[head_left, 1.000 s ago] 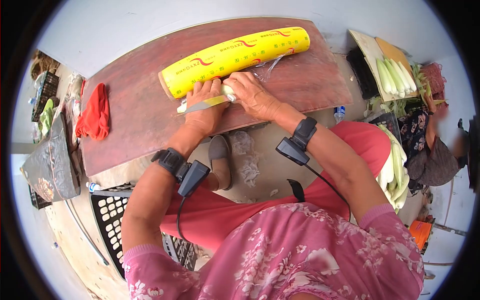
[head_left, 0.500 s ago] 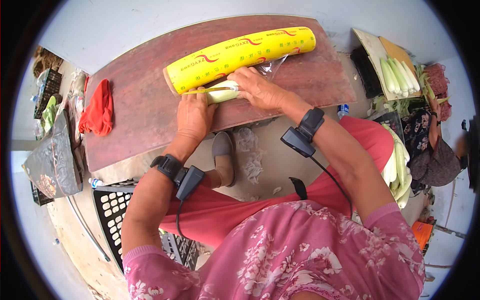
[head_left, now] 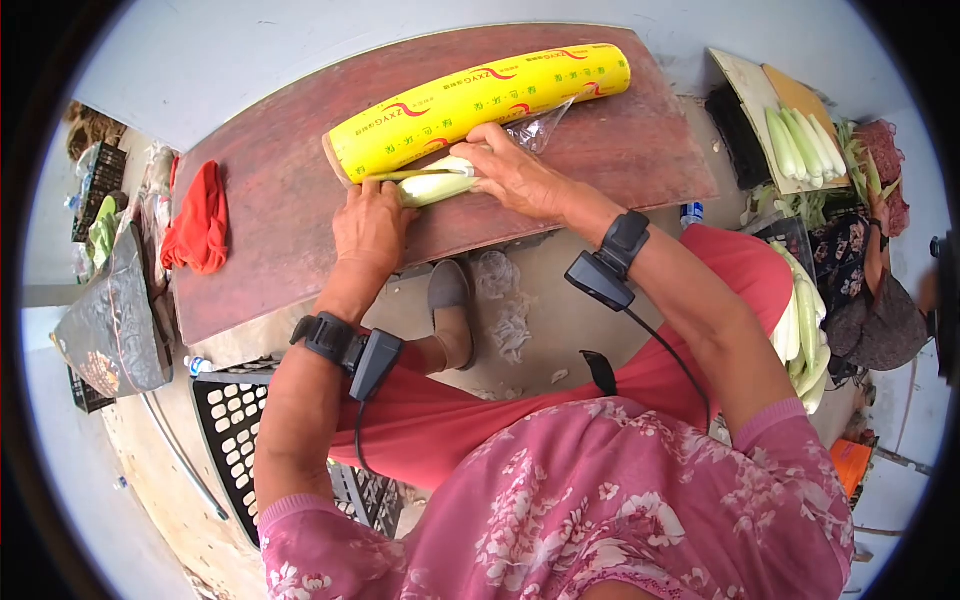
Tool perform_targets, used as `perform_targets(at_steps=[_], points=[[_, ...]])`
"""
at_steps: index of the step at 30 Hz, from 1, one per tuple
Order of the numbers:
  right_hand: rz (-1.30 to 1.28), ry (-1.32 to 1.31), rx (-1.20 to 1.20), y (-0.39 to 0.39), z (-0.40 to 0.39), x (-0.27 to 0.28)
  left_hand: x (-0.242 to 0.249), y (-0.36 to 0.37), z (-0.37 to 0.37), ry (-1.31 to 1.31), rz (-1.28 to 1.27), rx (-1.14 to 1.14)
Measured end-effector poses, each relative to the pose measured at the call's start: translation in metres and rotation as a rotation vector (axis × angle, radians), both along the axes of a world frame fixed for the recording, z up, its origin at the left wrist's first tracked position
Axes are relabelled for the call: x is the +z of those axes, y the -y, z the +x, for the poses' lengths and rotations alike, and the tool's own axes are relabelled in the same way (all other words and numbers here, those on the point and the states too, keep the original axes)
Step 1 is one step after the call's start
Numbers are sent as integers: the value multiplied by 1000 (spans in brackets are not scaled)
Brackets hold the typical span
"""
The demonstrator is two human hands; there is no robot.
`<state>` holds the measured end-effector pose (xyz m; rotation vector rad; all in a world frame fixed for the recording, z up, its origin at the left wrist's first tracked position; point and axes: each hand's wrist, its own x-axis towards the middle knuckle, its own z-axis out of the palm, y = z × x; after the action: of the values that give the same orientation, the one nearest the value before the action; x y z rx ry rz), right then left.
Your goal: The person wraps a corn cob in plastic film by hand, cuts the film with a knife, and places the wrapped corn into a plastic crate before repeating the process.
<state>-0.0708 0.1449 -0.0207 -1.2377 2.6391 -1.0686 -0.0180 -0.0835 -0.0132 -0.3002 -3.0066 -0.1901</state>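
A pale green vegetable [head_left: 436, 188] lies at the front of a large yellow roll of film [head_left: 480, 105] on the reddish table [head_left: 280, 250]. My right hand [head_left: 515, 175] is closed round the vegetable's white right end. At its left tip, my left hand [head_left: 370, 225] has its fingers bent against the vegetable and the near left end of the roll; a thin yellow-green strip runs from there along the vegetable's top. Whether the left fingers grip anything is hidden. Clear film [head_left: 540, 130] sticks out beside the roll, behind my right hand.
A red cloth [head_left: 200, 220] lies at the table's left. Black crates [head_left: 235, 425] stand below left. At right are more pale vegetables on a board [head_left: 802, 145], others beside my knee [head_left: 800, 330], and another person's arm [head_left: 873, 245].
My left hand has slid slightly left, off the vegetable's body towards its tip. More of the vegetable shows between my hands. My right hand has risen slightly.
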Motion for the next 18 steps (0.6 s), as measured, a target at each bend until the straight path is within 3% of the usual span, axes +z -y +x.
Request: perform_targets(at_steps=[5,11,18], points=[[199,-199,-36,2,-5,-4,0,2,-1,26,-30,-10],[244,-251,-40,4,-3,4,8,2,-4,117,9,81],[353,-109,14,4,-4,16,19,-1,2,160,-63,89]])
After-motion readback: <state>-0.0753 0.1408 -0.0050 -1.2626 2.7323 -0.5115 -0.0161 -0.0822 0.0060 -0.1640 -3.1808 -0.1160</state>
